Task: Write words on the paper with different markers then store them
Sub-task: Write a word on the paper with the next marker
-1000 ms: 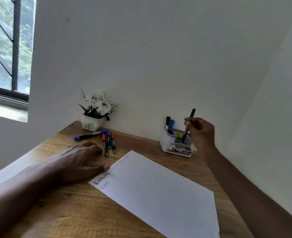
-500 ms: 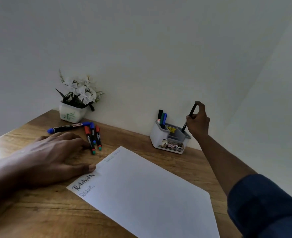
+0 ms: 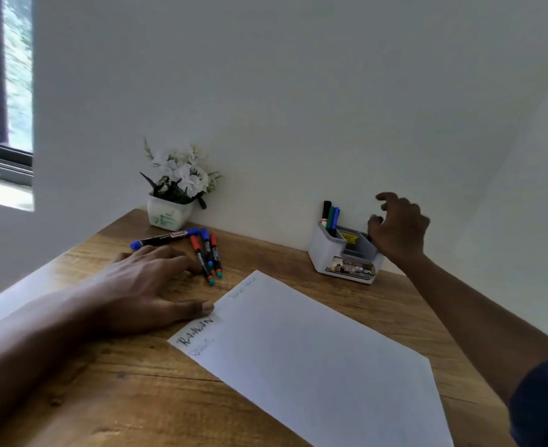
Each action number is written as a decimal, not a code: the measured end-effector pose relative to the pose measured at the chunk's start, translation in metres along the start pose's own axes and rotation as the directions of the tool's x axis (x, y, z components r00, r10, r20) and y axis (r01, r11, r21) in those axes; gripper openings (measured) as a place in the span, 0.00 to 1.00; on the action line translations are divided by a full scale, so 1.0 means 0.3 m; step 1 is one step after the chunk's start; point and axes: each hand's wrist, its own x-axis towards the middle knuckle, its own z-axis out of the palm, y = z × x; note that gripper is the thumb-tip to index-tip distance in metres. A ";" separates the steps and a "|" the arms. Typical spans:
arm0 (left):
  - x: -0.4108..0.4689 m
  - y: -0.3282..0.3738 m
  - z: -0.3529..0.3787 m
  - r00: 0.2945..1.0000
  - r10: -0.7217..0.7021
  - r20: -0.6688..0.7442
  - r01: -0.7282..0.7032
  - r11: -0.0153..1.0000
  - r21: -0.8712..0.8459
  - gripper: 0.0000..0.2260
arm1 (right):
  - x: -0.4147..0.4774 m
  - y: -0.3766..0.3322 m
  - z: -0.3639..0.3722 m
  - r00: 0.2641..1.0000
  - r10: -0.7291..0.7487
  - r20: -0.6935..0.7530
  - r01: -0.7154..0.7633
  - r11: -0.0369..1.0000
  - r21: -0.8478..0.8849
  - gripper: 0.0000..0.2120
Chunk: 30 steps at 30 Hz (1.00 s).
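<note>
A white sheet of paper (image 3: 314, 356) lies on the wooden desk (image 3: 111, 395), with handwritten words near its left corner and top edge. My left hand (image 3: 150, 285) rests flat on the desk, its thumb touching the paper's corner. Several markers (image 3: 206, 253) lie loose just beyond its fingers. At the back stands a white pen holder (image 3: 345, 253) with three markers (image 3: 330, 216) upright in its left slot. My right hand (image 3: 397, 229) hovers at the holder's right side, fingers spread, with no marker visible in it.
A small white pot with white flowers (image 3: 176, 188) sits at the desk's back left corner against the wall. A window (image 3: 1, 91) is at the far left. White walls close the desk at the back and right.
My right hand held a black marker over the holder's right slot; now its fingers are spread and the marker is out of sight behind it. The left hand has stayed put.
</note>
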 end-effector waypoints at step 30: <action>0.041 -0.005 0.001 0.990 -0.024 0.138 0.033 0.998 -0.061 0.43 | -0.096 -0.862 0.204 0.399 -0.032 0.917 -0.401 0.893 0.205 0.16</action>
